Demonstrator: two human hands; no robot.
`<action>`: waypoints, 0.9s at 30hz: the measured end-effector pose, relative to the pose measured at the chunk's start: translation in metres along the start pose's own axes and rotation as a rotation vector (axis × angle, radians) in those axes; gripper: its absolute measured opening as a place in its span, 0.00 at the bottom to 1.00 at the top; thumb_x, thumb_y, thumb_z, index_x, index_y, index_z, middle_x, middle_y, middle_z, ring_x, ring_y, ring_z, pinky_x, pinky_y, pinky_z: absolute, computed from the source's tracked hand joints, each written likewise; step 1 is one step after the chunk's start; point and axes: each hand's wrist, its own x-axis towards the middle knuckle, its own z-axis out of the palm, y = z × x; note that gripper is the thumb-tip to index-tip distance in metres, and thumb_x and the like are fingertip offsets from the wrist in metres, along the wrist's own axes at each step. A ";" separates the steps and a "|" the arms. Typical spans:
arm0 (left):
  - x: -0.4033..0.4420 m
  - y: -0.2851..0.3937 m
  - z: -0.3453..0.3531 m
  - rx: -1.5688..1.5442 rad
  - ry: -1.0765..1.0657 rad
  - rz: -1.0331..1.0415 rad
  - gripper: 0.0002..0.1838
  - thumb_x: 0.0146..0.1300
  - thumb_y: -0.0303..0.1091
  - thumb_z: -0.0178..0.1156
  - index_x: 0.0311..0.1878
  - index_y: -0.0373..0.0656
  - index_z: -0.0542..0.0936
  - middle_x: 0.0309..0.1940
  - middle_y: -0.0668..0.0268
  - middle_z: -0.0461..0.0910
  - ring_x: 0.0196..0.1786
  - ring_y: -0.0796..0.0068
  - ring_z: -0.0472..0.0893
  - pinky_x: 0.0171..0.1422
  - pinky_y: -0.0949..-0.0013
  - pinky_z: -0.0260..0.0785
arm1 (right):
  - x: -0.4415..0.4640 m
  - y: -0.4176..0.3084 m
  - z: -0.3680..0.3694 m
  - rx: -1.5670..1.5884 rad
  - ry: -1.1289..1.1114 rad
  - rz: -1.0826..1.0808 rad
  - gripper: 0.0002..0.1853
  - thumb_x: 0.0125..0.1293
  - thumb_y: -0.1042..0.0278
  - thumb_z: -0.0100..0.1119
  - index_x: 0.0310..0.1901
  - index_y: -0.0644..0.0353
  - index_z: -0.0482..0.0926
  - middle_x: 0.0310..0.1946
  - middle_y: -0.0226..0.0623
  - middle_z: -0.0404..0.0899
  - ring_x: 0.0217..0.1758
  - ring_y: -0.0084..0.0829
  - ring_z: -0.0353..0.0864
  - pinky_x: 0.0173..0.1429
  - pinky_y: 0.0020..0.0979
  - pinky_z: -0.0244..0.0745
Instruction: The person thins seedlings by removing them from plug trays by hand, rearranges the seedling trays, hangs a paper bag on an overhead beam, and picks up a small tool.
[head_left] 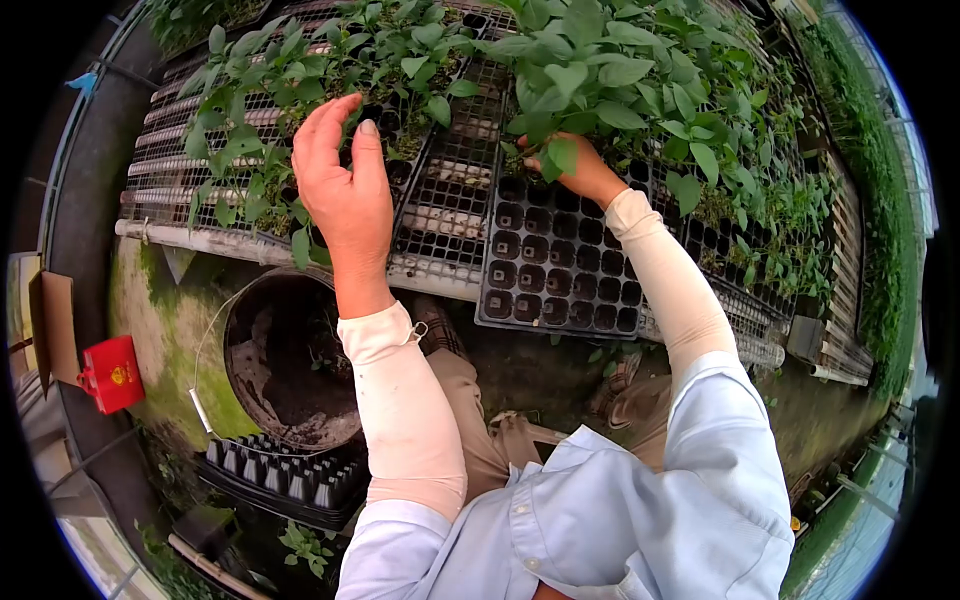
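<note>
My left hand [343, 190] is raised at the front of the left group of leafy seedlings [270, 130]. Its thumb stands apart from the fingers, and nothing shows in it. My right hand [588, 172] reaches among the lower leaves of the taller seedlings [590, 70], near the soil level of the black cell tray [558, 255]. The fingers of that hand are curled together and a leaf covers part of them; what they grip is hidden. The front rows of this tray hold no plants, while seedlings stand behind and to the right.
A bucket [290, 350] with dark residue and a wire handle stands below my left arm. Near it lie stacked black cell trays [285, 475] and a red box [112, 374]. The mesh bench [440, 215] carries the plants; its front rail [200, 240] crosses before my legs.
</note>
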 end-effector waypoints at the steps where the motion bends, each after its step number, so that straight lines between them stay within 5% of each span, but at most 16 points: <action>1: 0.000 0.000 -0.002 -0.022 0.003 -0.006 0.13 0.64 0.30 0.60 0.51 0.39 0.82 0.53 0.59 0.78 0.57 0.60 0.75 0.64 0.61 0.65 | -0.008 -0.002 -0.003 -0.098 0.058 -0.066 0.11 0.65 0.64 0.60 0.44 0.61 0.82 0.38 0.43 0.83 0.42 0.43 0.82 0.47 0.40 0.75; 3: -0.001 -0.001 -0.003 -0.044 0.012 -0.015 0.13 0.65 0.31 0.60 0.50 0.39 0.82 0.53 0.59 0.78 0.57 0.60 0.75 0.64 0.61 0.65 | -0.018 -0.005 -0.010 -0.529 0.075 -0.055 0.09 0.66 0.68 0.62 0.41 0.66 0.81 0.39 0.37 0.84 0.41 0.32 0.82 0.48 0.32 0.75; 6: 0.000 -0.002 -0.003 -0.030 0.022 -0.026 0.12 0.64 0.31 0.61 0.50 0.39 0.82 0.52 0.59 0.78 0.56 0.60 0.76 0.63 0.61 0.66 | -0.032 -0.008 -0.011 -0.229 0.155 0.097 0.09 0.65 0.70 0.61 0.43 0.65 0.81 0.37 0.37 0.84 0.40 0.33 0.82 0.48 0.32 0.75; 9: -0.001 -0.004 -0.004 -0.033 0.025 -0.003 0.12 0.63 0.30 0.61 0.49 0.39 0.82 0.52 0.59 0.78 0.57 0.60 0.75 0.63 0.61 0.66 | -0.029 0.001 -0.009 -0.207 0.308 -0.086 0.09 0.65 0.68 0.61 0.43 0.62 0.82 0.36 0.36 0.84 0.40 0.33 0.82 0.47 0.33 0.74; 12: -0.001 -0.005 -0.007 -0.029 0.027 -0.028 0.12 0.63 0.30 0.61 0.48 0.39 0.83 0.52 0.58 0.78 0.57 0.60 0.75 0.63 0.61 0.66 | -0.027 0.000 0.000 -0.343 0.356 -0.047 0.10 0.64 0.62 0.61 0.44 0.56 0.83 0.38 0.36 0.83 0.42 0.36 0.82 0.47 0.37 0.75; 16: 0.000 -0.010 -0.012 -0.030 0.046 -0.039 0.11 0.63 0.30 0.61 0.48 0.40 0.83 0.51 0.59 0.78 0.56 0.59 0.75 0.63 0.61 0.66 | -0.025 -0.010 0.007 -0.650 0.090 0.219 0.11 0.64 0.58 0.61 0.45 0.52 0.83 0.40 0.36 0.82 0.44 0.41 0.82 0.47 0.40 0.75; 21: 0.003 -0.024 -0.030 0.073 0.128 -0.088 0.11 0.63 0.29 0.60 0.48 0.40 0.83 0.51 0.58 0.78 0.56 0.58 0.75 0.62 0.60 0.66 | -0.033 -0.008 0.026 -0.627 0.236 0.173 0.10 0.66 0.60 0.60 0.47 0.49 0.79 0.40 0.37 0.81 0.41 0.44 0.80 0.45 0.40 0.74; 23: 0.007 -0.025 -0.052 0.165 0.297 -0.172 0.11 0.63 0.29 0.60 0.48 0.39 0.82 0.50 0.58 0.78 0.55 0.57 0.75 0.61 0.59 0.66 | -0.031 0.031 0.036 -0.628 0.455 -0.200 0.09 0.67 0.62 0.61 0.46 0.52 0.77 0.36 0.37 0.80 0.35 0.43 0.78 0.40 0.39 0.71; 25: 0.012 -0.030 -0.076 0.229 0.422 -0.223 0.11 0.63 0.29 0.59 0.48 0.39 0.81 0.50 0.58 0.77 0.55 0.58 0.75 0.61 0.60 0.66 | -0.037 0.014 0.032 -0.641 0.294 0.112 0.09 0.67 0.61 0.61 0.45 0.54 0.77 0.27 0.33 0.76 0.26 0.35 0.73 0.35 0.37 0.69; 26: 0.011 -0.035 -0.085 0.210 0.545 -0.274 0.11 0.63 0.28 0.59 0.48 0.39 0.81 0.49 0.59 0.76 0.52 0.61 0.75 0.59 0.61 0.66 | -0.040 -0.005 0.027 -0.439 0.313 0.171 0.17 0.67 0.54 0.57 0.46 0.60 0.79 0.41 0.46 0.81 0.44 0.51 0.79 0.47 0.48 0.73; 27: 0.009 -0.042 -0.091 0.182 0.665 -0.325 0.11 0.63 0.27 0.59 0.48 0.38 0.80 0.48 0.60 0.75 0.50 0.64 0.75 0.58 0.63 0.66 | -0.043 -0.006 0.027 -0.389 0.321 0.247 0.18 0.68 0.54 0.57 0.48 0.61 0.78 0.42 0.45 0.81 0.45 0.51 0.79 0.48 0.46 0.72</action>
